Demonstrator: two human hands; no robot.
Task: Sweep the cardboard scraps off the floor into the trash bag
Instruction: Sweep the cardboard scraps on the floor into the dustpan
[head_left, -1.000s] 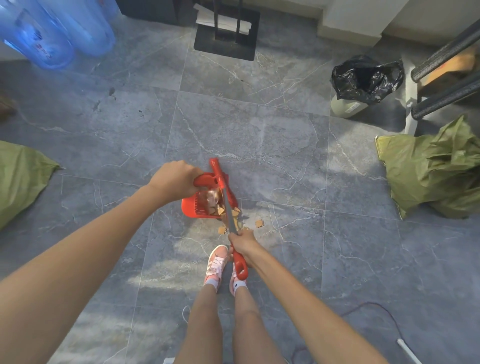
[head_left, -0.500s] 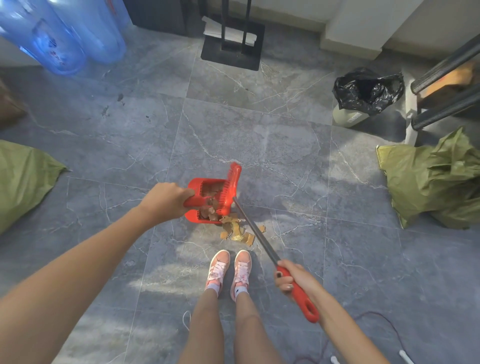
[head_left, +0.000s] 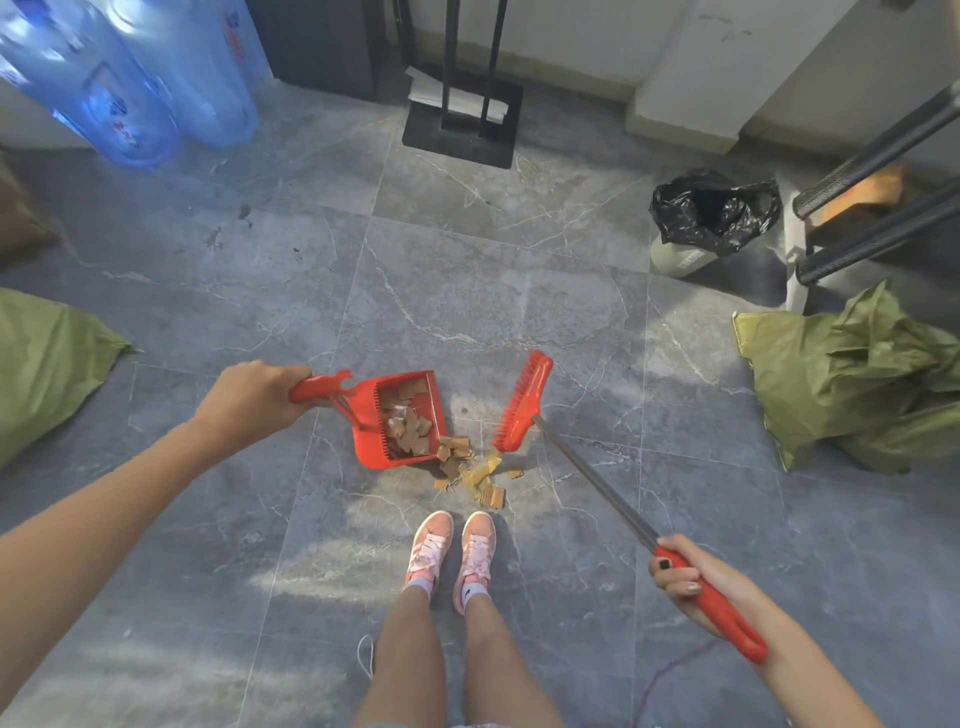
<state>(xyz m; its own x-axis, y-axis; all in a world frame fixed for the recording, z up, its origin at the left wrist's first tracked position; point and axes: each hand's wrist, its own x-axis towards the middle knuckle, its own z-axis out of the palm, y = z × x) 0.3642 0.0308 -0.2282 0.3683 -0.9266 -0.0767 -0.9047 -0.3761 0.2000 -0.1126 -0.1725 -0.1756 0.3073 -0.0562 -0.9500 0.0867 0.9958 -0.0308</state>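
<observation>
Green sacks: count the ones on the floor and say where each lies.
2. One green sack lies at the left edge, partly cut off; the other lies crumpled at the right, below the black trash bag.

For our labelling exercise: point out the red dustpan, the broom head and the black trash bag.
red dustpan (head_left: 370, 448): head view, on its left side wall.
broom head (head_left: 521, 402): head view, middle of the red bristle block.
black trash bag (head_left: 675, 214): head view, on the crumpled left rim.
</observation>
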